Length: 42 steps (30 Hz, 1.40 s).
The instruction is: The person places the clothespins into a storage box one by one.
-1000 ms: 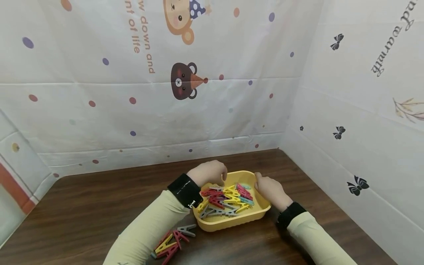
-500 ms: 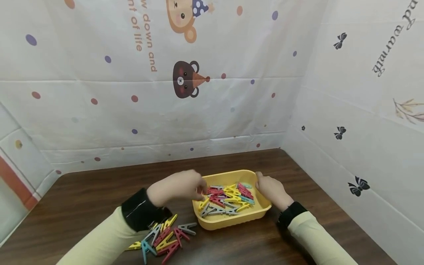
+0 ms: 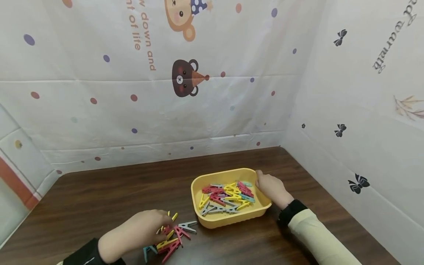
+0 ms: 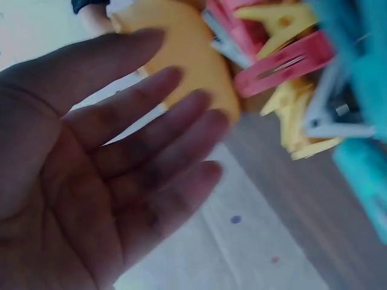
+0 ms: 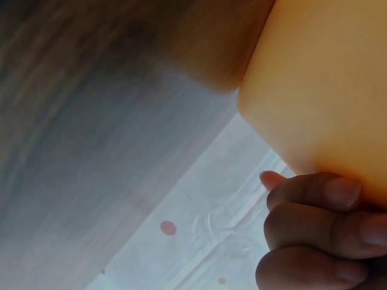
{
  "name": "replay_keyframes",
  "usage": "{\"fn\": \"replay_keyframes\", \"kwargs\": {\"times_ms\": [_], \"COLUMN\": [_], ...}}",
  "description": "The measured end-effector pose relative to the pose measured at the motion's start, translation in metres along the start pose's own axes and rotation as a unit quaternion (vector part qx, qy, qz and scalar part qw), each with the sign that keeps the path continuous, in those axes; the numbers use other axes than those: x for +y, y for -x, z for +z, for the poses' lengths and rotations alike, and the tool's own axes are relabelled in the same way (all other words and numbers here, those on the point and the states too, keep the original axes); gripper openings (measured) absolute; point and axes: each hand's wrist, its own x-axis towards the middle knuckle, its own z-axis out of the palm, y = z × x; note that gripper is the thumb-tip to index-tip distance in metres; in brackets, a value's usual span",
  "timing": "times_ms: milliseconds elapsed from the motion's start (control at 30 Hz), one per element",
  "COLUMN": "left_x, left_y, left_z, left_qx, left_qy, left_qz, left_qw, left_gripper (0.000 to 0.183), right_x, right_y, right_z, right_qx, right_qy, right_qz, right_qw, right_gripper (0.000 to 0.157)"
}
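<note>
Since the earlier frames, the left hand (image 3: 144,228) has moved away from the tray (image 3: 228,222) and down to the loose pegs (image 3: 169,250) on the counter (image 3: 116,195), while the right hand (image 3: 272,188) keeps its place at the tray.

From the head view, the left hand reaches over the loose pegs, covering some of them; whether its fingertips touch any cannot be told from this angle. These pegs lie to the left of the tray and nearer the person, in red, yellow, grey and teal. A grey peg (image 3: 187,226) lies nearest the tray, apart from it, and a teal peg (image 3: 149,250) lies at the other side of the heap, close to the wrist. More pegs (image 3: 233,197), in red, yellow, grey and teal, lie jumbled inside the yellow tray. The right hand grips the tray's right side at the rim. Behind the counter hangs a white sheet (image 3: 198,117) printed with dots and bears.

From the left wrist view, the left hand is open and holds nothing: its fingers are nearly straight and slightly spread, the palm bare. The loose pegs appear blurred beside the fingertips, with the tray behind the fingers.

From the right wrist view, the right hand's fingers (image 5: 308,226) are curled against the tray's outer wall; the thumb is out of sight.
</note>
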Motion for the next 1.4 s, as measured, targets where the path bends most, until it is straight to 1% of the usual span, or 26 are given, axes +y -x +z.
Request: {"fn": "replay_keyframes", "kwargs": {"times_ms": [100,167,300,333,367,533,567,667,833,967,1133,1300,1400], "left_x": [-0.001,0.0,0.005,0.007,0.009,0.015,0.015,0.017,0.016,0.015,0.014,0.011,0.011], "left_y": [0.001,-0.002,-0.012,-0.014,-0.016,-0.028,-0.03,-0.037,-0.045,-0.048,-0.053,-0.056,-0.057], "left_z": [0.009,0.014,0.023,0.025,0.026,0.027,0.027,0.026,0.026,0.028,0.033,0.038,0.039], "left_qx": [0.031,0.04,0.042,0.043,0.045,0.055,0.054,0.05,0.036,0.031,0.036,0.038,0.043], "left_qy": [-0.01,-0.022,-0.051,-0.057,-0.061,-0.073,-0.078,-0.087,-0.086,-0.086,-0.092,-0.094,-0.099], "left_qz": [0.027,0.034,0.036,0.036,0.037,0.043,0.044,0.054,0.073,0.078,0.083,0.086,0.094], "left_qw": [0.9991,0.9984,0.9971,0.9968,0.9965,0.9949,0.9946,0.9935,0.9929,0.9927,0.9916,0.9911,0.9897], "left_gripper": [0.019,0.021,0.024,0.024,0.024,0.023,0.023,0.02,0.018,0.015,0.013,0.014,0.016], "right_x": [0.001,0.002,0.002,0.006,0.007,0.005,0.0,-0.001,-0.001,0.0,-0.001,-0.003,-0.004], "right_y": [0.0,0.0,0.0,-0.003,-0.004,-0.006,-0.003,0.0,0.002,0.002,0.003,0.004,0.004], "right_z": [-0.001,-0.002,-0.001,0.006,0.006,0.005,-0.002,-0.004,-0.002,0.002,0.001,0.0,-0.001], "right_qx": [0.003,0.004,0.002,0.013,0.013,0.008,-0.003,0.002,0.01,0.012,0.015,0.008,0.006], "right_qy": [0.0,0.0,-0.006,0.0,0.001,-0.001,-0.008,-0.004,0.003,0.001,0.0,-0.005,-0.006], "right_qz": [0.0,0.002,0.003,-0.006,-0.007,-0.002,0.008,0.006,0.002,0.0,0.001,0.007,0.013], "right_qw": [1.0,1.0,1.0,1.0,1.0,1.0,1.0,1.0,1.0,1.0,1.0,1.0,1.0], "right_gripper": [0.044,0.044,0.043,0.042,0.041,0.042,0.043,0.042,0.042,0.042,0.042,0.043,0.044]}}
